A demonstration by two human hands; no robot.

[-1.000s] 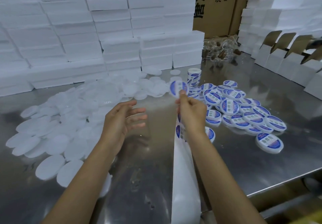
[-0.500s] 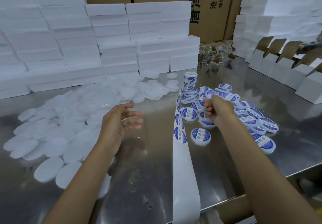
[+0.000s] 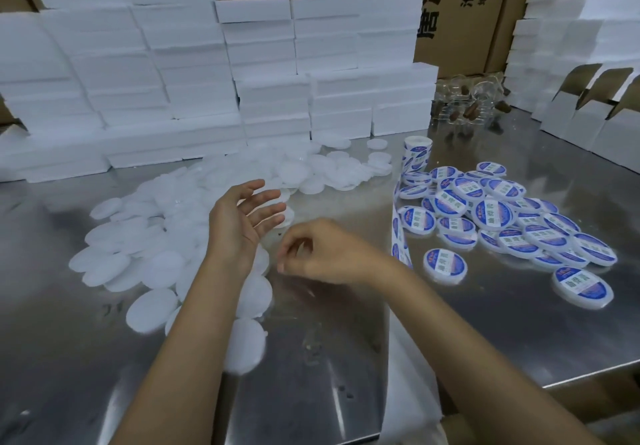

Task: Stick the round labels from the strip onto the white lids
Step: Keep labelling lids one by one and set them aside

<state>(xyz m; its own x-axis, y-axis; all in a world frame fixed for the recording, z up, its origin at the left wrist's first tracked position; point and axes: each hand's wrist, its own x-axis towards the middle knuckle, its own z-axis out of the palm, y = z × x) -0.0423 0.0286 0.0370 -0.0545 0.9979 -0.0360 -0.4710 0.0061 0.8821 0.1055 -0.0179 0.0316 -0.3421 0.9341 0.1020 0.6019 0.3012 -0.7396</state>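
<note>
Head view: the step in hand looks like the gap between two lids, one label just used and the next blank lid not yet taken. The left hand (image 3: 247,218) hovers palm-up with its fingers straight and released, holding nothing, over the near edge of the heap of unlabelled white lids (image 3: 180,223) that spreads across the left half of the bench (image 3: 329,358). The right hand (image 3: 322,254) sits just beside it toward the bench's middle, fingers curled in; whether it pinches a label is hard to tell, since nothing blue shows between the fingertips. The label strip (image 3: 398,233) runs from a small upright roll (image 3: 417,154) near the back of the bench down toward the front edge, its backing paper trailing off. Finished lids with blue round labels (image 3: 491,216) lie piled on the right half. Next, I judge, the left hand must pick a blank lid while the right returns to the strip to peel a label.

Containers: open-flapped white cartons (image 3: 588,115) stand at the back right corner; their contents are hidden. Closed white boxes (image 3: 207,74) are stacked along the back edge.
</note>
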